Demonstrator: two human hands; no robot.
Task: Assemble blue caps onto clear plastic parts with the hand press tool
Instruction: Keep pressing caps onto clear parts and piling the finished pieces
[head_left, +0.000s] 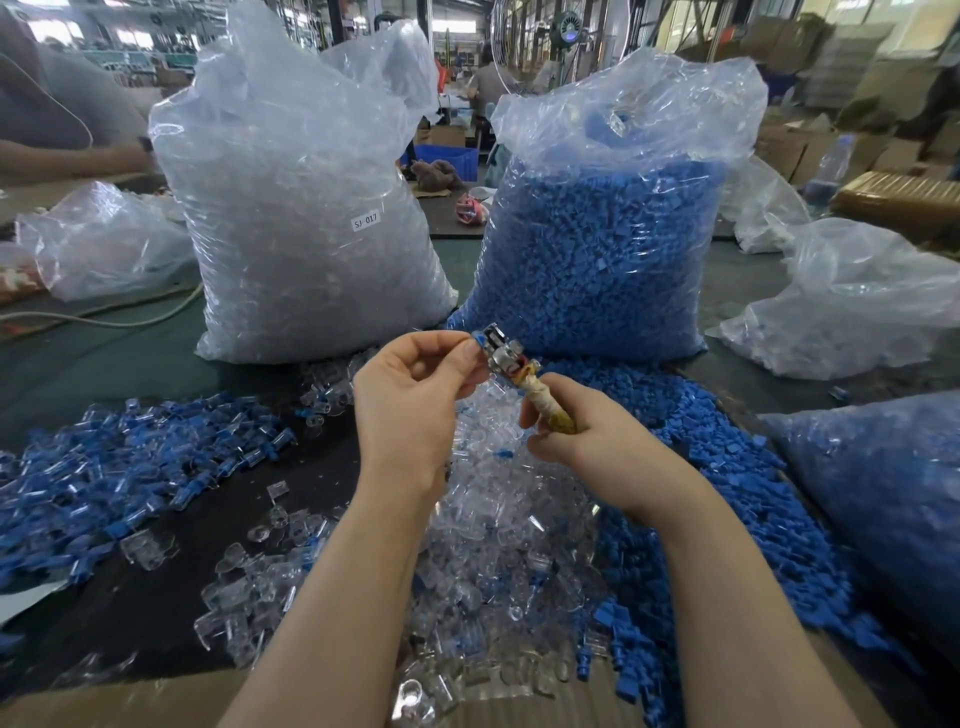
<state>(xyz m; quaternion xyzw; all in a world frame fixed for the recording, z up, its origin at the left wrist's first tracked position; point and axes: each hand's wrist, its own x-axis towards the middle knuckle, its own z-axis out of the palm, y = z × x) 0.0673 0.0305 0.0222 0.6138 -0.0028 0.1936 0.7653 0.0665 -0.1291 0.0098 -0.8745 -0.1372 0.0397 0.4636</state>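
Left hand (410, 395): I see fingertips pinching a blue cap (476, 344) at the tool head, mostly hidden.
Right hand (582, 436): curled round the taped press tool (524, 382) handle.
Label: "SJ-017" on clear bag (311, 208), frame centre-left.

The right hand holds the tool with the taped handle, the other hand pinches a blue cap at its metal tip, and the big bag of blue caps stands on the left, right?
Nearly. The head view shows the bag of blue caps standing on the right; the bag on the left holds clear parts. The right hand does hold the tool, and the left hand pinches a blue cap.

We see two full bags (311, 218) (597, 249) at the table's (78, 358) back; loose parts (493, 519) piled along its front edge.
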